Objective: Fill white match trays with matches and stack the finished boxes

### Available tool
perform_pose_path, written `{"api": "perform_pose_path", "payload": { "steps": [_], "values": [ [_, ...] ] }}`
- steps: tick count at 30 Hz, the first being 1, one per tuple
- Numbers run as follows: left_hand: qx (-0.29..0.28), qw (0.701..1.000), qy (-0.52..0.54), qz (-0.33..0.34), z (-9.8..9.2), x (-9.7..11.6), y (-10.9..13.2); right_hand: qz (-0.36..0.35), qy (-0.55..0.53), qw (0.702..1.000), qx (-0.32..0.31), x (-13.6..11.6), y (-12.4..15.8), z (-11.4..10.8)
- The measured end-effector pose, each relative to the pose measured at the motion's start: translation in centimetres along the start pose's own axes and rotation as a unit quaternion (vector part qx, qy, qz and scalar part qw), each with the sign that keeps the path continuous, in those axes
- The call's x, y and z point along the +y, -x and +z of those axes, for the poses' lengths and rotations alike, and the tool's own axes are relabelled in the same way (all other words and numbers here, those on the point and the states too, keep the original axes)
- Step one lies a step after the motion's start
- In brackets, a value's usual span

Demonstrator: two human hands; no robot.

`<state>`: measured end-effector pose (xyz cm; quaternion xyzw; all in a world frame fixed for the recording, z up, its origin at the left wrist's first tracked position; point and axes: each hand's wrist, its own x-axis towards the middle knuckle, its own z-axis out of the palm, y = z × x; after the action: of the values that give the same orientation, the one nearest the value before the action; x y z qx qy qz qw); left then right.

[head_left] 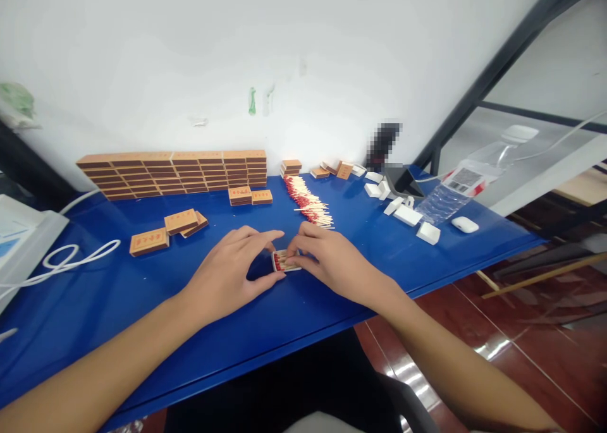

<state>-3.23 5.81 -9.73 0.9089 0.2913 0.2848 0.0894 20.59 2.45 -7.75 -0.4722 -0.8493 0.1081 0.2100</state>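
Observation:
A small white matchbox tray point(283, 261) filled with red-tipped matches lies on the blue table point(142, 294) between my hands. My left hand point(232, 265) curls round its left end, thumb and forefinger pinching it. My right hand point(332, 259) grips the tray's right side with its fingers closed over it. Just beyond the hands a loose heap of red-tipped matches point(308, 200) runs toward the wall.
A long stacked row of orange matchboxes point(175, 172) lines the wall, with single boxes point(149, 241) scattered in front. White empty trays point(408, 215), a plastic bag point(450, 193) and an earbud case point(465, 224) lie right. White cable point(71, 259) lies left.

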Motion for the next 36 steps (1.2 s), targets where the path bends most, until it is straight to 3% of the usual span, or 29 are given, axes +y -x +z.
{"api": "perform_pose_path", "payload": {
  "steps": [4,8,12,18,27,36],
  "values": [
    [0.001,1.000,0.000,0.000,-0.1,0.0,-0.1,-0.034,0.010,0.999,0.008,0.5,0.1,-0.3],
    [0.001,1.000,-0.008,-0.016,-0.1,0.1,-0.1,0.026,0.048,0.995,0.079,2.4,0.5,-1.3],
    [0.008,0.999,-0.016,-0.039,-0.1,0.0,-0.1,0.073,0.024,0.996,0.042,4.2,0.7,-1.6],
    [0.005,0.999,-0.015,-0.042,-0.1,0.0,0.0,0.101,0.017,0.995,-0.003,4.8,0.9,-1.5],
    [0.001,0.999,-0.017,-0.028,0.0,0.0,-0.1,0.146,0.075,0.986,0.038,6.9,2.0,-2.7],
    [0.004,1.000,-0.014,-0.026,-0.1,0.0,-0.1,0.135,0.043,0.990,0.025,6.8,1.8,-2.2]
  ]
}}
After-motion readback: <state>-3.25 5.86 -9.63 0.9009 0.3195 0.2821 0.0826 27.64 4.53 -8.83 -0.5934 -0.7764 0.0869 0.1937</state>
